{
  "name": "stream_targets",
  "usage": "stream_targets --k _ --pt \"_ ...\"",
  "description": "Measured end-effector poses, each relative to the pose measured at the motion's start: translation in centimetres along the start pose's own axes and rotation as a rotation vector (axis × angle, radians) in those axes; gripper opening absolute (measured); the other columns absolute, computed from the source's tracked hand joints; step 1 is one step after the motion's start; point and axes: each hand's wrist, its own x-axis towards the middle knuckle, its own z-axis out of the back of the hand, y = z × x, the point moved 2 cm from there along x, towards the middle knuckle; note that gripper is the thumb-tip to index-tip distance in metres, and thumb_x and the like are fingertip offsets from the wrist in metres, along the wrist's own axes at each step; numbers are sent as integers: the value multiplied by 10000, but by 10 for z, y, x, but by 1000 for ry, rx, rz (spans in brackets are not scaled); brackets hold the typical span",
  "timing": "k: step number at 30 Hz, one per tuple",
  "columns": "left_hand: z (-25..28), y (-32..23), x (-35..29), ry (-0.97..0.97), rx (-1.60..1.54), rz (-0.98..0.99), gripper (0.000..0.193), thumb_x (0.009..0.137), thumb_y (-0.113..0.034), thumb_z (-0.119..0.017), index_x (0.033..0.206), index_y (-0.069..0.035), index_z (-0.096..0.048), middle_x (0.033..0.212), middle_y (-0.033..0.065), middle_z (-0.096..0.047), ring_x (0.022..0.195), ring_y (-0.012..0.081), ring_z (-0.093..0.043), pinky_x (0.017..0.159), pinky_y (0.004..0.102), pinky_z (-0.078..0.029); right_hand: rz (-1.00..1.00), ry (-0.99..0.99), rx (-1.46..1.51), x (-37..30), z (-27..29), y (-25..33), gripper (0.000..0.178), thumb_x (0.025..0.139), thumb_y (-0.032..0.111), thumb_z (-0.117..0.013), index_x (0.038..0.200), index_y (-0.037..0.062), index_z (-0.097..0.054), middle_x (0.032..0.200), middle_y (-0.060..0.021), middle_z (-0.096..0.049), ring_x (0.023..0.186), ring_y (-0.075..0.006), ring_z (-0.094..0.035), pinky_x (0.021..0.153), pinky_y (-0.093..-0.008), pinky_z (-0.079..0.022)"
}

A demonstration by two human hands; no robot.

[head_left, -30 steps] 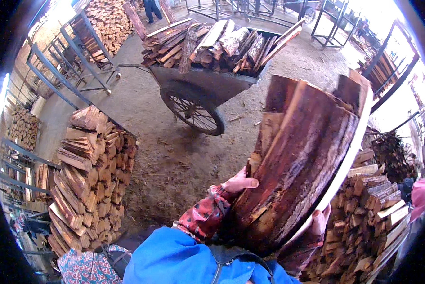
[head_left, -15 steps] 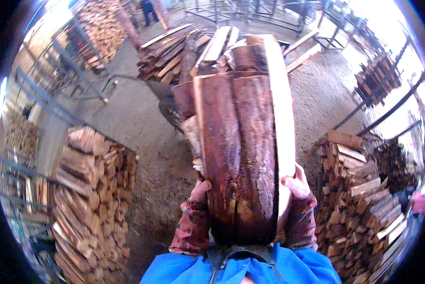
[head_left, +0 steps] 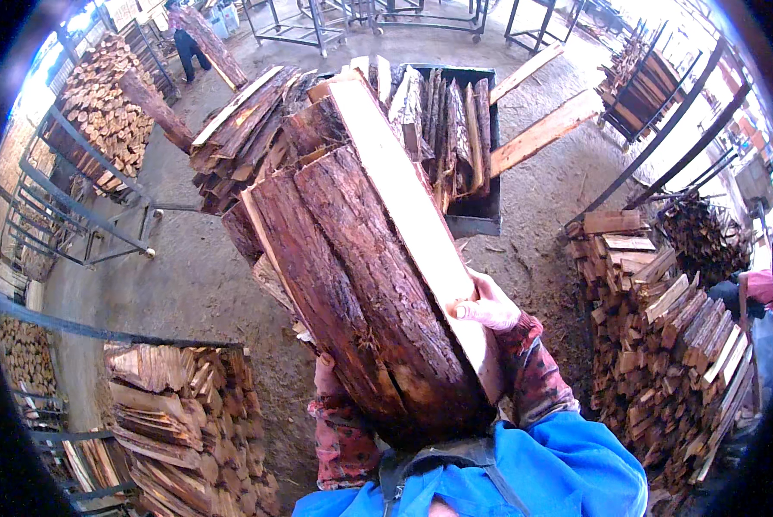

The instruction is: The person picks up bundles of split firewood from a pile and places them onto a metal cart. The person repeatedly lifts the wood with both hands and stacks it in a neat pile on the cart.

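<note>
A thick bundle of bark-covered wood slabs (head_left: pixel 365 258) leans against the front of my blue jacket, its far end tilted toward the left. Reddish-brown bark faces up, and one slab on the right side shows a pale sawn face. My right hand (head_left: pixel 490 306) grips that pale side, with the thumb on top. At the bundle's left edge, low down, my left hand (head_left: pixel 326 376) is closed round it. Most of the left fingers are hidden beneath the wood.
Ahead, a dark metal bin (head_left: pixel 477 226) holds upright slabs, beside a heap of bark offcuts (head_left: pixel 231 129). Split-wood stacks stand at left (head_left: pixel 180 422) and right (head_left: pixel 653 362). Metal racks (head_left: pixel 93 250) line the left. A person (head_left: pixel 188 52) stands far back; another (head_left: pixel 752 289) is at right.
The bundle's far end has swung left, from nearly straight ahead to a slant. My view has turned, and the bin of slabs now shows. Both hands keep their hold.
</note>
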Motion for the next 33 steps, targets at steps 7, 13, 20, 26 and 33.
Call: stream_targets --k 7,13,20,26,33 --pt "-6 -45 103 -81 134 16 595 920 -436 -559 1283 25 -464 1213 152 -584 1060 302 -608 889 436 -521 67 -2 72 95 31 19 950 684 366 -858 1391 -46 -376 1270 -66 -541 1152 -154 -510 1018 -312 -400" --pt "-86 -95 248 30 90 5 491 1010 -376 -381 1335 -12 -438 1216 135 -573 1028 278 -596 867 387 -510 161 -142 10 181 87 81 702 768 306 -811 1296 -30 -495 1141 -40 -624 1021 -125 -583 935 -287 -462" --pt "-170 -95 478 46 560 -13 665 952 -486 -514 1377 20 -445 1345 108 -520 1215 207 -489 1082 336 -332 418 -503 -308 272 188 140 626 844 298 -732 1292 -65 -490 1168 -134 -621 1056 -206 -584 961 -313 -435" --pt "-204 17 556 59 1338 -88 980 753 -441 -768 1400 116 -288 1371 296 -432 1305 380 -404 1106 420 -305 348 -666 -1259 294 253 73 641 860 296 -666 1289 -128 -451 1358 -315 -419 1305 -441 -363 1093 -467 -310" --pt "-199 48 550 32 1538 -571 779 714 -316 -776 1287 82 -431 1291 310 -488 1251 436 -437 1090 477 -319 186 -704 -1400 301 260 21 533 898 220 -583 1329 -71 -468 1373 -274 -446 1314 -411 -372 1119 -449 -268"
